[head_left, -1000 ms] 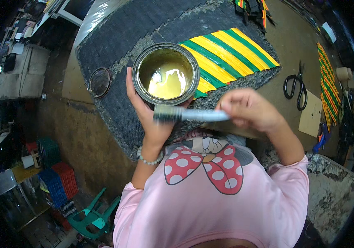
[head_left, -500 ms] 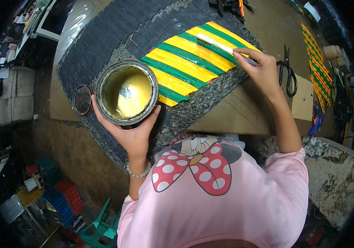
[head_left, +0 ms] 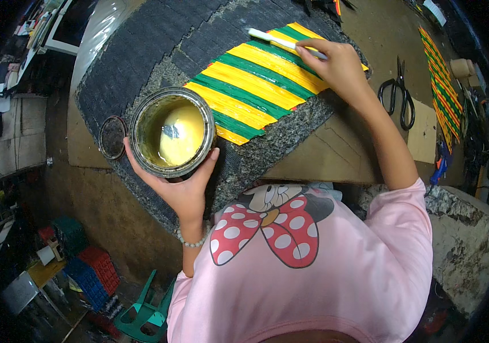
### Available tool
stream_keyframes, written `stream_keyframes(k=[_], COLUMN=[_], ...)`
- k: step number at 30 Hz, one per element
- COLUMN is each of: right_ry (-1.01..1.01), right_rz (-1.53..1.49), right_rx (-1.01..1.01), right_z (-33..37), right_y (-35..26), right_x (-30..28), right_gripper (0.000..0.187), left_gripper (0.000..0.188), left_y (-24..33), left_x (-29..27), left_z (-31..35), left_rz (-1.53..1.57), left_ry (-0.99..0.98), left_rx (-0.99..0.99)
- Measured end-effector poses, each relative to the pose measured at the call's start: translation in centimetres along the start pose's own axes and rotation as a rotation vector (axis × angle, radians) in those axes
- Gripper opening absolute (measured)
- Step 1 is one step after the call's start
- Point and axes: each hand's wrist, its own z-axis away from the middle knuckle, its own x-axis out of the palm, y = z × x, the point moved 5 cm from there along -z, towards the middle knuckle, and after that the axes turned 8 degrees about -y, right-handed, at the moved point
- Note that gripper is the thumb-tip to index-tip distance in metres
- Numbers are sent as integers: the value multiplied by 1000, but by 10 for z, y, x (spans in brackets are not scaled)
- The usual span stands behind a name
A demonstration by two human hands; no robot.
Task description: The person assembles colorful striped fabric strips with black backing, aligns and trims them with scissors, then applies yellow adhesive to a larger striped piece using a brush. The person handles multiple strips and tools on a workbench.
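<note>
My left hand (head_left: 179, 186) is wrapped round the lower side of a round metal can (head_left: 210, 123), tilted so its pale yellow liquid (head_left: 181, 137) shows. In my right hand (head_left: 336, 66) is a toothbrush (head_left: 276, 40) with a white and grey handle, gripped between thumb and fingers. Its head reaches just past the far edge of a panel of green and yellow diagonal strips (head_left: 261, 80). The panel's surface looks wet and shiny in places. Beneath it lies a dark, worn mat (head_left: 199, 57).
A round lid or ring (head_left: 112, 137) lies left of the can. Black-handled scissors (head_left: 397, 94) rest at the right, beside a second woven striped piece (head_left: 441, 91) and a tape roll (head_left: 463, 68). A green plastic chair (head_left: 144, 314) stands on the floor at lower left.
My right hand has moved the toothbrush up and to the left, from over the strips to the panel's far edge. My left hand still holds the can in nearly the same place.
</note>
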Motion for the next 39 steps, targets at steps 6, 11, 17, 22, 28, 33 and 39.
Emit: stream_keyframes(k=[6, 11, 17, 22, 28, 33, 39], right_ry=[-24, -100, -161, -98, -37, -34, -122], right_rz=[55, 14, 36, -23, -95, -377, -187], right_rx=[6, 106, 268, 269, 256, -13, -342], right_z=[18, 71, 116, 129, 120, 123, 79], right_y=[10, 33, 52, 53, 29, -48, -110], right_x=[-24, -60, -90, -100, -110, -114, -48], right_gripper=[24, 22, 25, 22, 18, 14, 11], left_gripper=[121, 122, 122, 123, 123, 123, 116], left_y=[3, 5, 15, 24, 30, 26, 26], left_x=[2, 10, 26, 38, 42, 47, 56], left_z=[2, 2, 0, -2, 0, 0, 4], left_rz=[-74, -96, -96, -26, 10, 2, -118], left_ry=[-13, -38, -104, -139, -164, -169, -219], left_rx=[8, 23, 68, 63, 65, 131, 332])
